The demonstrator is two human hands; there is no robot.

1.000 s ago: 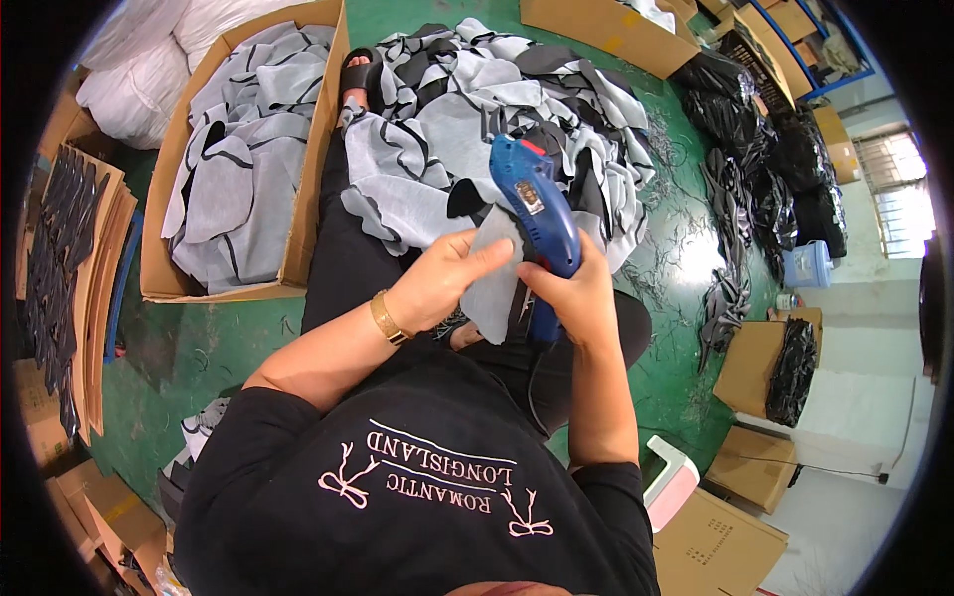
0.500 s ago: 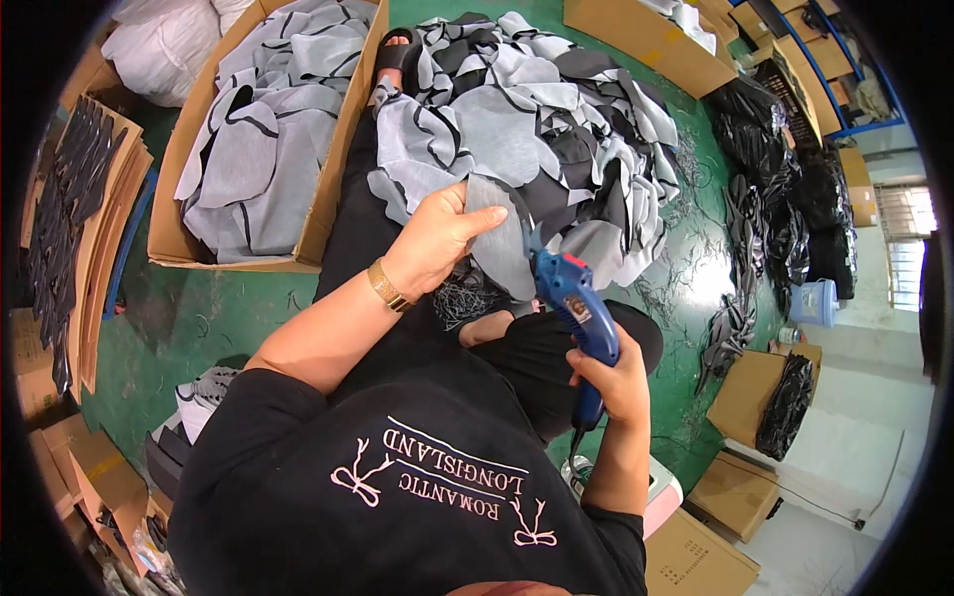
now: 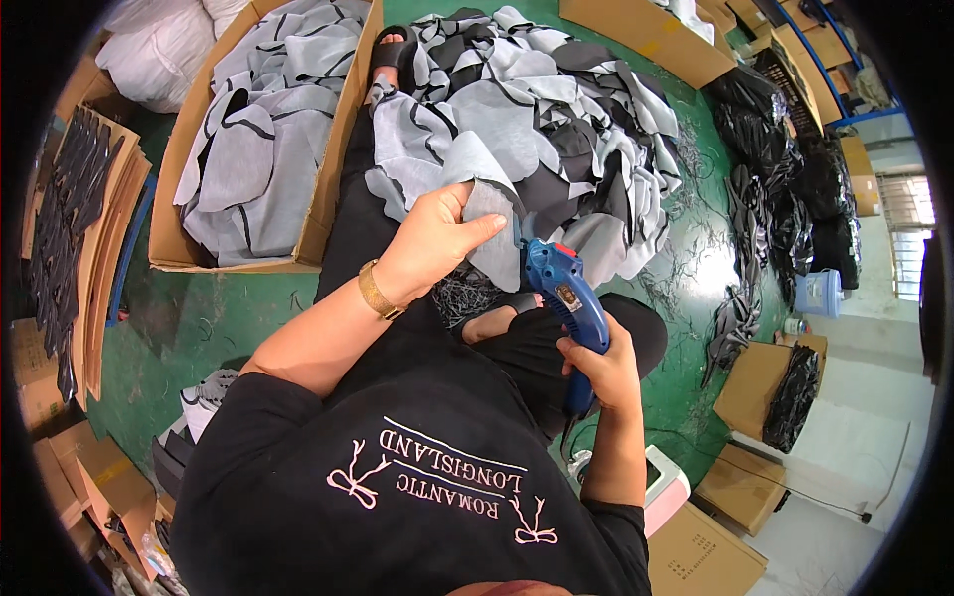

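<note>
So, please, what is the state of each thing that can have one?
Left hand: pinching the grey fabric piece
Right hand: gripping the blue cutter
Grey fabric piece: raised, edge at the cutter's head
Blue cutter: held; whether running, cannot tell
Upper-left carton: open, filled with fabric
Fabric pile: loosely heaped

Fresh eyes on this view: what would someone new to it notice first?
Probably the blue handheld cutter gripped in the right hand, its head close against the edge of a grey fabric piece pinched in the left hand. Next, the large heap of grey and black fabric just beyond the hands, and the open cardboard box of similar pieces to its left.
</note>
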